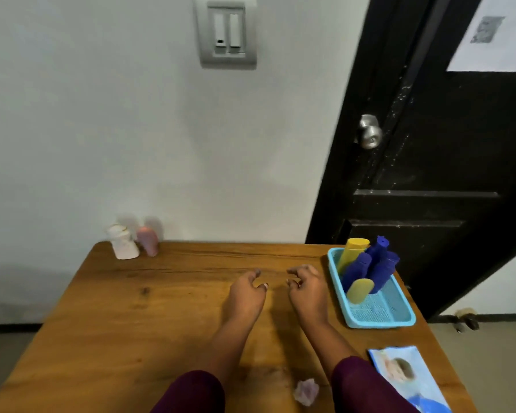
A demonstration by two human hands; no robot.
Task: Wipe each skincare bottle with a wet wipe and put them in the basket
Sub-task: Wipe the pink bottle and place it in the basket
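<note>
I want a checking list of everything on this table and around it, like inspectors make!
Surface: wooden table against a white wall.
Job's things: white bottle and pink bottle upright at far left corner; yellow and blue bottles in blue basket, right; wipe pack near right.
Clutter: crumpled wipe at near edge.
Hands: left hand and right hand loosely curled, holding nothing.
Cables: nothing seen.
Surroundings: wall switch, black door, knob.

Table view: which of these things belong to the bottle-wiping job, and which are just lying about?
Job: white bottle, pink bottle, blue basket, yellow bottles and blue bottles in it, wet-wipe pack, crumpled wipe.
Just there: light switch, door knob, paper on the door.
</note>
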